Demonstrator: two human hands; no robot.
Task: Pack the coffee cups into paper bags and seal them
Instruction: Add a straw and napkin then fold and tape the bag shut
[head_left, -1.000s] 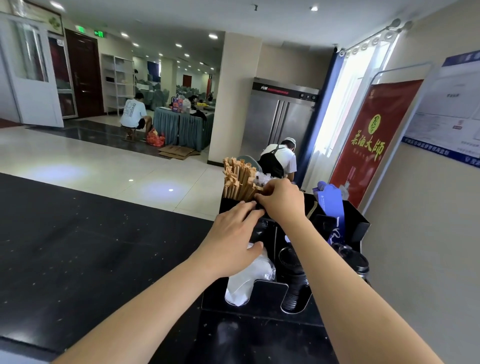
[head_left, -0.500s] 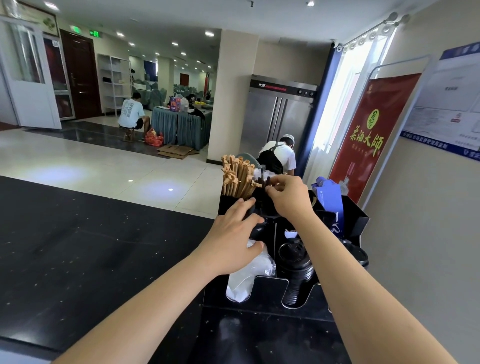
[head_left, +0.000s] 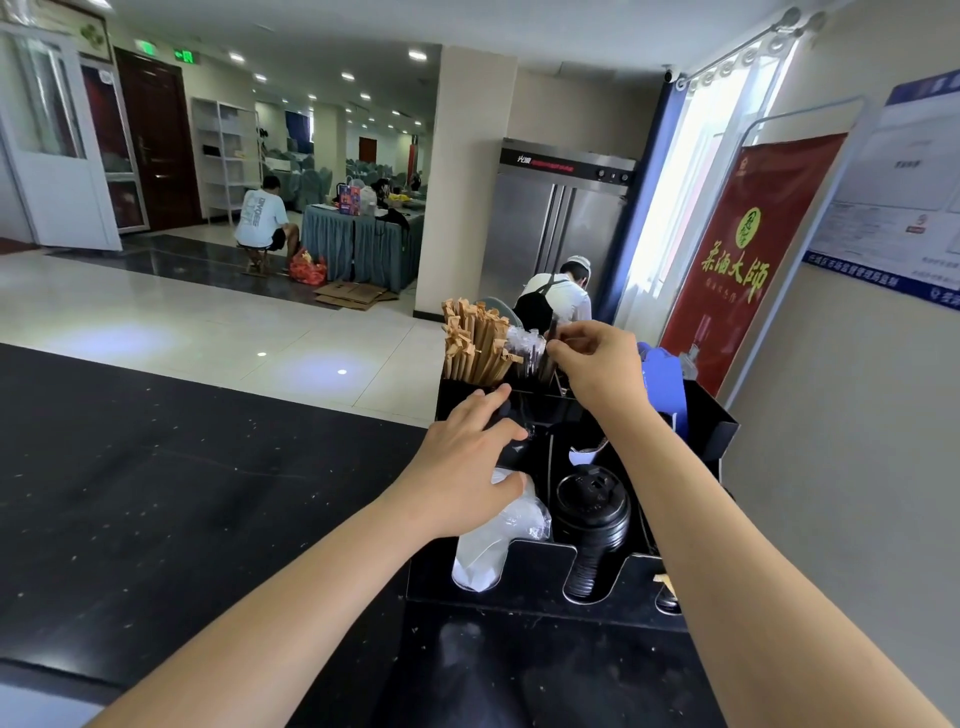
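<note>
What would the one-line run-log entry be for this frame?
stage: fetching straw | right hand: pinching dark straw above black organizer | left hand: resting on organizer | bags: none visible

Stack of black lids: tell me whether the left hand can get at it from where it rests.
Probably yes. The left hand rests on the organizer beside the stack of black lids, whose top is uncovered; the right forearm passes alongside, not over it.

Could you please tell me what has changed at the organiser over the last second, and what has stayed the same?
The right hand has lifted slightly from the back compartment and now pinches a thin dark wrapped straw, drawing it up from the clear-wrapped bundle. The left hand has stayed resting on the black organiser, over the clear plastic bag. The brown paper-wrapped sticks and black lid stack are unchanged.
</note>
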